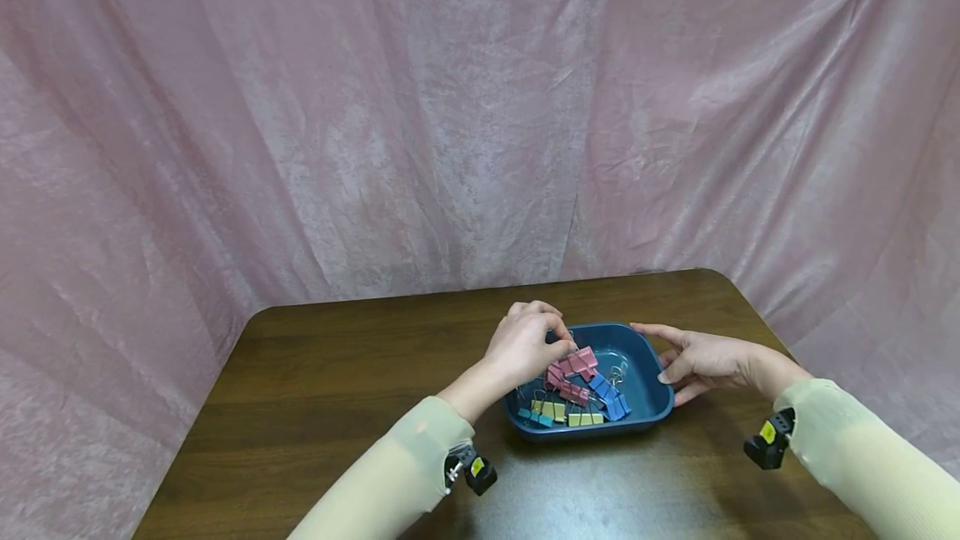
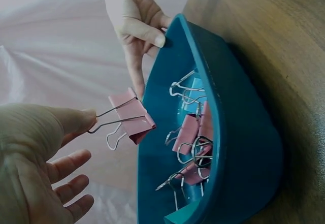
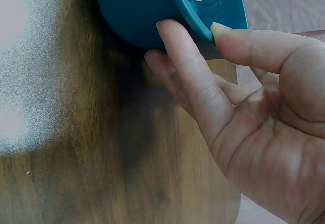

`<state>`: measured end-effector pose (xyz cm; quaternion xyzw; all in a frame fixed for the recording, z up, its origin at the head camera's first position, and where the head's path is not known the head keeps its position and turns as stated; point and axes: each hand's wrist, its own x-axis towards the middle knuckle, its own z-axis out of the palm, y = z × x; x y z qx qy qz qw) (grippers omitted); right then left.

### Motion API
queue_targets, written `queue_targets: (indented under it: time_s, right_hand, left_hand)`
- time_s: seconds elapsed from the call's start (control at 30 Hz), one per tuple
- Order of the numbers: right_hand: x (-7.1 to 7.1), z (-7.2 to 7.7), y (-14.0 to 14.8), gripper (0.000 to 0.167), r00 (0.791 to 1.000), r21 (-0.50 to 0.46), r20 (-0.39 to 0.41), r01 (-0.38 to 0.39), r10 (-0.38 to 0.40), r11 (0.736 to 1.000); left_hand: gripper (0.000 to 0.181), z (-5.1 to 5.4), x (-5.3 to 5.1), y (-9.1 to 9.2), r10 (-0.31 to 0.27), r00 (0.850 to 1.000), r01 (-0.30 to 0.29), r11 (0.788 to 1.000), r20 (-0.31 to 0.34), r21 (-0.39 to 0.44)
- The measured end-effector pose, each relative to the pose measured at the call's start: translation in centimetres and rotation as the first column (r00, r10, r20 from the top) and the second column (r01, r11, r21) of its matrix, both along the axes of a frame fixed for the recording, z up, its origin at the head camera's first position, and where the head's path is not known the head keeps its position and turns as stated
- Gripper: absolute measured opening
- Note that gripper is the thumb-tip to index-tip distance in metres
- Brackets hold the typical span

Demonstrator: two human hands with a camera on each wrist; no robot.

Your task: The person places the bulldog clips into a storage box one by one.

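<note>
My left hand (image 1: 528,344) pinches a pink binder clip (image 2: 133,118) by a wire handle between thumb and forefinger, its other fingers loosely bent. The clip hangs over a dark teal plastic bin (image 2: 249,127). My right hand (image 1: 708,363) holds the bin's right end, thumb at the rim and fingers against the outer wall. Inside lie more pink binder clips (image 1: 573,392), blue clips (image 1: 611,398), yellow clips (image 1: 585,419) and a teal clip (image 1: 535,417). Part of the pile is hidden by my left hand in the head view.
The bin stands on a brown wooden table (image 1: 337,390), right of its middle. A pink curtain (image 1: 450,123) hangs behind the table's far edge. Black wrist cameras (image 1: 480,473) sit on both sleeves.
</note>
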<state>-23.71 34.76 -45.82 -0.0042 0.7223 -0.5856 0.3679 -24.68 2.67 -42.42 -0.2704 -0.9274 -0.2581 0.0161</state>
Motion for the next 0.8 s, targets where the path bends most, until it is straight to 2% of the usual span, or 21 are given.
queue_targets:
  time_s: [0.47,0.57,0.8]
  right_hand:
    - [0.0,0.1,-0.1,0.098,1.0,-0.001,-0.002,-0.011,0.011,1.0]
    - [0.0,0.0,0.0,0.098,1.0,-0.009,0.0,-0.017,0.017,1.0]
    - [0.1,0.0,0.0,0.097,1.0,-0.012,-0.008,-0.027,0.027,1.0]
  left_hand:
    - [0.01,-1.0,0.1,0.8,-0.008,1.0,0.009,0.999,0.01,-0.042]
    - [0.008,-1.1,0.3,1.1,-0.013,0.999,0.014,0.999,0.03,-0.045]
    - [0.036,-1.1,0.6,0.6,-0.011,0.996,0.013,1.0,0.091,-0.015]
